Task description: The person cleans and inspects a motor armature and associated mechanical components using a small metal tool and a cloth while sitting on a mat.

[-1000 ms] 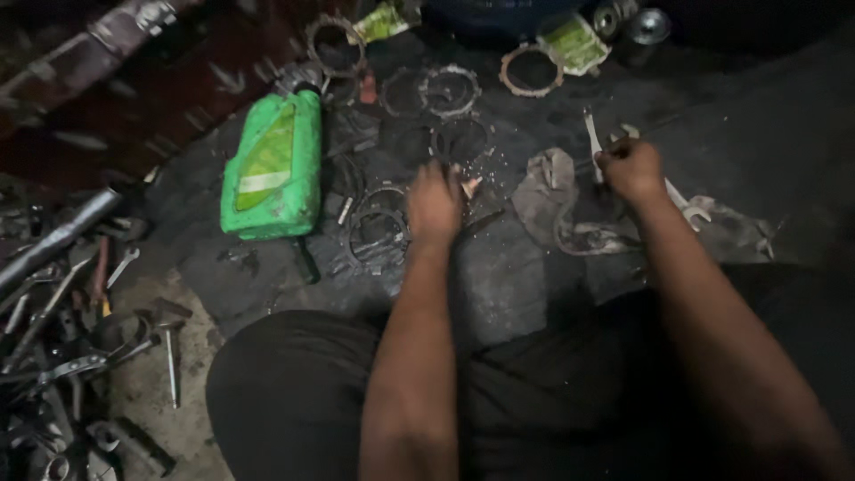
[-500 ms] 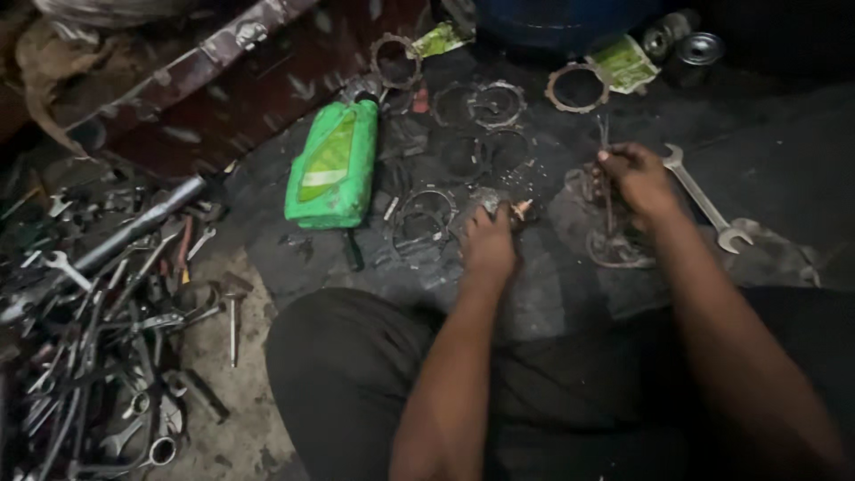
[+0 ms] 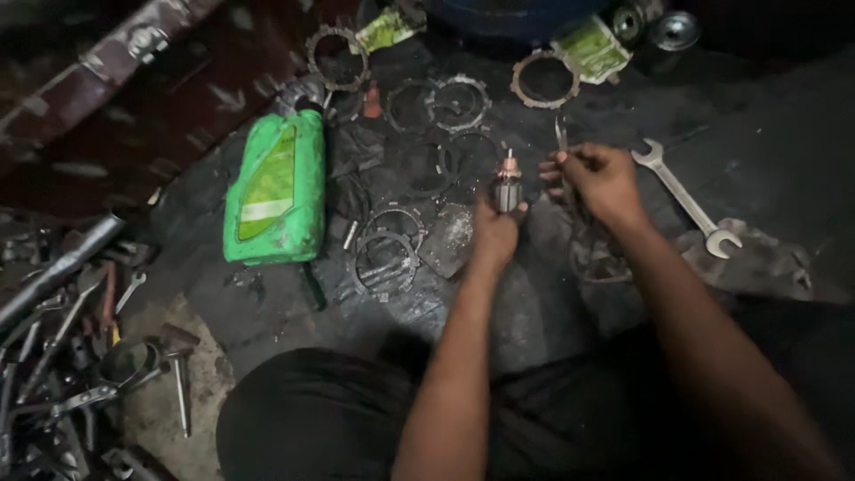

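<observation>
Left hand (image 3: 492, 233): closed around the lower end of a small motor armature (image 3: 508, 187), held upright with its thin shaft tip up.
Left grip: shut on the armature, thumb and fingers wrapped about its base.
Right hand (image 3: 602, 178): just right of the armature, fingers pinched on a slim metal tool (image 3: 561, 136) whose bright tip points up and away.
Right grip: closed on the tool; exact kind of tool too small to tell.
Armature: copper-brown windings with a pale band, raised above the dark floor (image 3: 784, 116), between the two hands.
Green oil bottle (image 3: 274, 187): well left of the armature, lying on its side, cap end away from the person.
Toothed rings (image 3: 452, 102): several flat rings spread on the floor beyond and left of the armature, some overlapping.
Nearer ring stack (image 3: 385, 258): down and left of the armature, close to the left wrist.
Open-ended spanner (image 3: 684, 198): right of the armature, past the right hand, flat on the floor at a slant.
Green packets (image 3: 590, 49): far side, beyond the armature and to its right.
Loose hand tools (image 3: 62, 356): heaped far to the left of the armature, past the bottle.
Person's lap (image 3: 312, 419): dark clothing, nearest edge, below the armature.
</observation>
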